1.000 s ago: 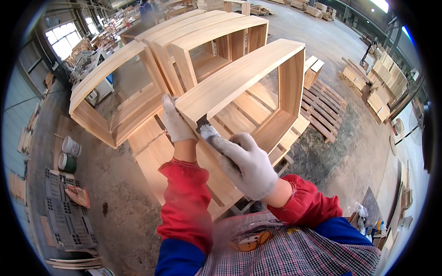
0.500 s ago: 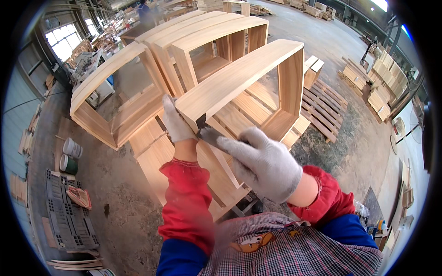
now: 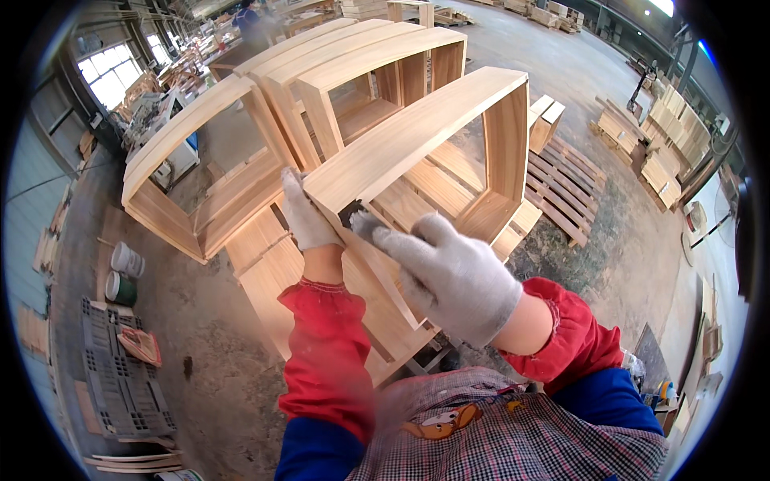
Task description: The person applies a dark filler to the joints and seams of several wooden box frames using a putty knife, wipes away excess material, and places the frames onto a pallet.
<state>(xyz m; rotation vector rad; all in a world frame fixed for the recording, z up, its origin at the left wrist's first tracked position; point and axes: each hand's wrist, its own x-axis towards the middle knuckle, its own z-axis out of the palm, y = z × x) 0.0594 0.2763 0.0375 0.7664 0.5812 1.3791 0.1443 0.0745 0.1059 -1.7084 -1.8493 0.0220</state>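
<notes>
Handwork at the wooden frame (image 3: 417, 128)
Left hand (image 3: 308, 215) lies nearly flat, open, against its left side; right hand (image 3: 464, 280) pinches a dark piece (image 3: 350, 211) at its near corner.

- My left hand (image 3: 309, 218) stood upright, its gloved fingers (image 3: 291, 183) extended.
- My right hand (image 3: 464, 280) was curled, gloved, pointing leftward.
- Both my forearms (image 3: 325, 341) reached forward.

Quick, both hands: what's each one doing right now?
Left hand: against the near-left side of the wooden frame; grip cannot be told.
Right hand: closed, holding a small grey item at the frame's near corner.
</notes>
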